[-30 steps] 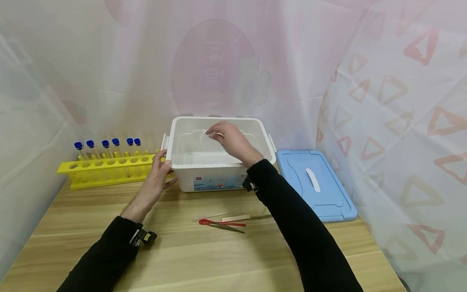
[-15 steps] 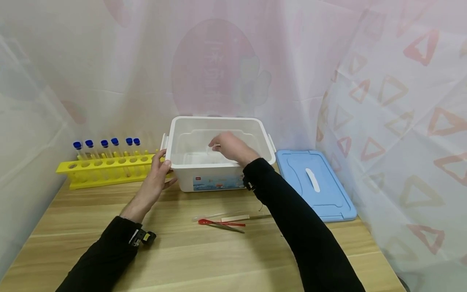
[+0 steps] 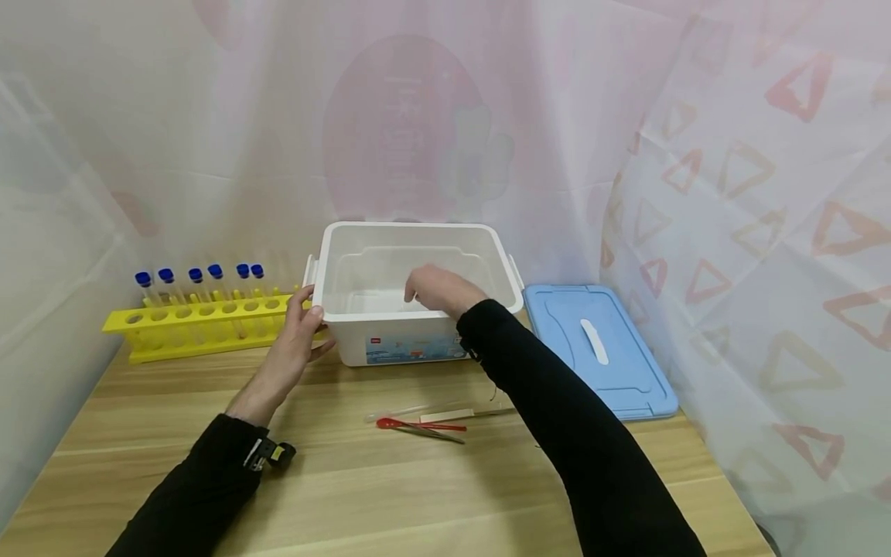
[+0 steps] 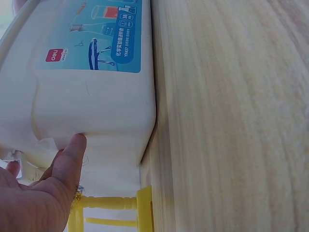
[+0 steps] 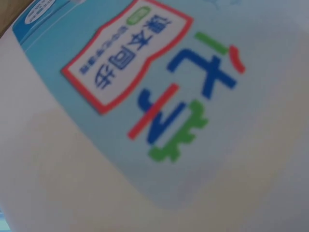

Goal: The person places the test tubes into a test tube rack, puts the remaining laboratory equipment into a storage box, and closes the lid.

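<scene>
A white lidless storage box (image 3: 351,340) with a blue label stands at the back of the table. My left hand (image 3: 295,333) rests against its left end, fingers spread and fairly straight, thumb at the rim corner. In the left wrist view one fingertip (image 4: 77,140) presses the box wall. My right hand (image 3: 442,290) reaches down inside the box with bent fingers. Its fingertips are mostly hidden, and I cannot tell whether the clear round piece is still between them. The right wrist view shows only the label (image 5: 193,121) on the box front.
A yellow rack (image 3: 202,313) with several blue-capped tubes stands left of the box. A blue lid (image 3: 626,371) lies to the right. In front lie a red spoon (image 3: 390,423), metal tweezers (image 3: 435,435), a clear tube (image 3: 400,411) and a wooden-handled tool (image 3: 445,416).
My right hand has moved down and slightly right, deeper into the box. The clear round piece seen at its fingers earlier is out of sight. The left hand stays at the box end.
</scene>
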The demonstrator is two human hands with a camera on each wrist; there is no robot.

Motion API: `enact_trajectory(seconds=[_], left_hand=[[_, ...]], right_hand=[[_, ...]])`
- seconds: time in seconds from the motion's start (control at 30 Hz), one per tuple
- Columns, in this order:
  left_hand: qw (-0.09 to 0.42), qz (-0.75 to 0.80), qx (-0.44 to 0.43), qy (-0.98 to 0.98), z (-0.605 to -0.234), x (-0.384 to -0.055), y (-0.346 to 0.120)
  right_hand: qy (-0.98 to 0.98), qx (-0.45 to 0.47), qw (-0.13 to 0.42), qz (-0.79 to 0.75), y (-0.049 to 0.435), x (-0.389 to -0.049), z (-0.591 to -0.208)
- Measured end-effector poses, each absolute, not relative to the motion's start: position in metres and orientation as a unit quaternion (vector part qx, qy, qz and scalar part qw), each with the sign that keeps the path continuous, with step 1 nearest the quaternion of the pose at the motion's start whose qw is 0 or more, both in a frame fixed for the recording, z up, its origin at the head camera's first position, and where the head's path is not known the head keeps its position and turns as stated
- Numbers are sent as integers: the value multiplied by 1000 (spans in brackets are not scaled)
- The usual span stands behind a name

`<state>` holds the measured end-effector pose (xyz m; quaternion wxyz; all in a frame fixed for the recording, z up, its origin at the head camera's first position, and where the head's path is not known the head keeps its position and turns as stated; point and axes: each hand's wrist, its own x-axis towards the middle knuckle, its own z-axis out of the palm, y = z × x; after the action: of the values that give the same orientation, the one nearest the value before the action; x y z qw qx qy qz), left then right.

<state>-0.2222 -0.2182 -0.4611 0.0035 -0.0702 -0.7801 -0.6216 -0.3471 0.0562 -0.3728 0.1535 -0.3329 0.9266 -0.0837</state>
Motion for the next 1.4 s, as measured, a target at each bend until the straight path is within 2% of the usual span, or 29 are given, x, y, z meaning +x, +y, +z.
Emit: enact_trajectory(seconds=[0.2,0.4,0.5,0.67,1.17,1.4], left_hand=[[1,-622,-66,-780,-460,-222,-218],[-2,-619,-65,-783,-460,-221,-218],[-1,-617,-65,-784,-460,-221,-218],[2,-616,-66,-785,-460,-221,-218],[9,-619,-74,-782,-460,-221,-219],[5,-619,-69,-782,-461,-222,-219]], right_hand=[[925,-310,199,-96,62,-341,-372],[922,-242,259,-155,65,-337,-371],[919,-251,268,-145,63,-339,-370],[916,-333,212,-62,58,-346,-373],[925,-342,103,-127,51,-358,-375],[924,-341,67,-163,54,-351,-368]])
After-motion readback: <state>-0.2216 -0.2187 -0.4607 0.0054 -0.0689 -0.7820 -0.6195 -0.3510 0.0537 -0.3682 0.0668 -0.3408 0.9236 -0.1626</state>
